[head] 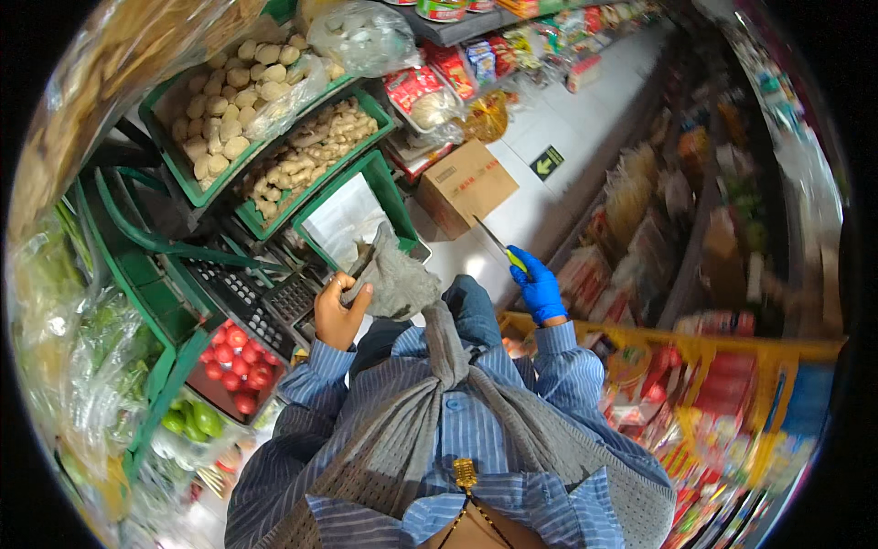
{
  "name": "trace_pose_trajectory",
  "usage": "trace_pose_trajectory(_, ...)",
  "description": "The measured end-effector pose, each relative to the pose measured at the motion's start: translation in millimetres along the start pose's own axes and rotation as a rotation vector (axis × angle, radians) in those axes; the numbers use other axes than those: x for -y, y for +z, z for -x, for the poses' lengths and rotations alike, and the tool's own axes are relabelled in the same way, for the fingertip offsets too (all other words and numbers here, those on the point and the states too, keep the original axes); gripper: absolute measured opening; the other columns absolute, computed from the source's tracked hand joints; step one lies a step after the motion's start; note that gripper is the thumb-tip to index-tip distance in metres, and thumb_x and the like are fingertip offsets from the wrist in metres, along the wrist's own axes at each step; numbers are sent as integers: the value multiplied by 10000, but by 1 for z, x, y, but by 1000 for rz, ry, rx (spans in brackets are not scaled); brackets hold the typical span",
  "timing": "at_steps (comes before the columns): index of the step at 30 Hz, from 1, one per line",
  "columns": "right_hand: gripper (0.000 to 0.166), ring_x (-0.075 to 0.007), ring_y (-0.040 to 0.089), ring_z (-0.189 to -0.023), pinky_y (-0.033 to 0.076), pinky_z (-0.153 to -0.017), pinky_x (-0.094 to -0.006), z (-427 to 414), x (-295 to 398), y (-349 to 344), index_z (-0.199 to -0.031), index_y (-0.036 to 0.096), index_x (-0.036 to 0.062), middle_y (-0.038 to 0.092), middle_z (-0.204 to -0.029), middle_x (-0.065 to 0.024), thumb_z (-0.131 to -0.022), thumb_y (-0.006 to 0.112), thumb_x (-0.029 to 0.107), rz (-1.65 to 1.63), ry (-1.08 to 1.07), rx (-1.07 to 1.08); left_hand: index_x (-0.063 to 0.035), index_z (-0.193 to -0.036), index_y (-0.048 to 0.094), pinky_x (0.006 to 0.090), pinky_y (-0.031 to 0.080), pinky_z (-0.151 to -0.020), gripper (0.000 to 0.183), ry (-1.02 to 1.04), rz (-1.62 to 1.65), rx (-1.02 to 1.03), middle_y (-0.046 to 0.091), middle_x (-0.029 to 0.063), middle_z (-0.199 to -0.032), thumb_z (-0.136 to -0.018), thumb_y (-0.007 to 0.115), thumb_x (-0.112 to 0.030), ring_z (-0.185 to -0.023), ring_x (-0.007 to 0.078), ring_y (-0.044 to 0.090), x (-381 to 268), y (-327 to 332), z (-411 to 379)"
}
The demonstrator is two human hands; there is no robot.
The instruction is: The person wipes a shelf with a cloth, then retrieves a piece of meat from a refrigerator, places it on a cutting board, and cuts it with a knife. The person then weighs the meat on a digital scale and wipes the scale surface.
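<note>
My bare left hand (341,312), a ring on one finger, grips the edge of a crumpled grey cloth (405,278) between thumb and fingers. This cloth hangs in front of the knotted grey knit garment (449,343) over my shoulders; whether the two are one piece is unclear. In a blue glove, my right hand (538,288) holds a knife by its yellow-green handle (516,261). The narrow blade (490,233) points away from me, towards a cardboard box (466,185) on the floor. Beyond the cloth sits a green crate (401,199) with a white sheet (346,213) inside.
Green crates of ginger (312,154) and round pale-brown produce (230,103) stand at the upper left. Tomatoes (240,360) and green peppers (192,420) are at my left. Packaged goods line the shelf (665,261) on the right, with a yellow basket (713,343) nearer me.
</note>
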State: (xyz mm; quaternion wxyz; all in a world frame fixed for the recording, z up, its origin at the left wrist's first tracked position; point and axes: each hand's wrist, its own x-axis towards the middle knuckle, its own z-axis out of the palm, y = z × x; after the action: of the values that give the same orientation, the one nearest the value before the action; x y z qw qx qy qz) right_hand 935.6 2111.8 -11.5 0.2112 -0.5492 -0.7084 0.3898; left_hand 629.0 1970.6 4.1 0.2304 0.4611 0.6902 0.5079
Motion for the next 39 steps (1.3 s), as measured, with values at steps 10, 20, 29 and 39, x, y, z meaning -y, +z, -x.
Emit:
trace_pose_trajectory(10, 423, -314, 567, -819, 466, -697, -402, -346, -106, -32, -1239, 442, 243, 560, -954, -143, -825, 511, 190, 707, -684, 802, -36, -697, 436, 215, 348, -544, 238, -656, 234, -856, 437, 0, -637, -789, 630, -139, -610, 84, 401, 5, 191, -15)
trace_pose_trajectory(20, 437, -311, 556, -742, 449, -663, -427, -439, -170, -11, -1282, 370, 319, 527, -880, -149, -860, 449, 239, 1182, -739, 1295, -15, -671, 420, 227, 311, -536, 255, -979, 180, -1309, 392, 29, -615, -769, 636, -108, -606, 88, 350, -80, 353, -36)
trace_pose_trajectory(29, 350, -295, 576, -760, 463, -693, -409, -470, -227, 37, -1202, 481, 246, 572, -866, -138, -864, 387, 239, 1080, -775, 1332, -15, -683, 408, 259, 341, -522, 252, -1093, 184, -1355, 400, 44, -599, -791, 604, -130, -569, 110, 356, -59, 491, -40)
trace_pose_trajectory(39, 471, -330, 561, -616, 459, -529, -438, -533, -350, 179, -1268, 389, 286, 540, -795, -152, -833, 424, 109, 1072, -1280, 1375, -57, -670, 322, 260, 261, -499, 334, -1349, 231, -1311, 226, 35, -618, -816, 598, -177, -576, 111, 226, -46, 664, -118)
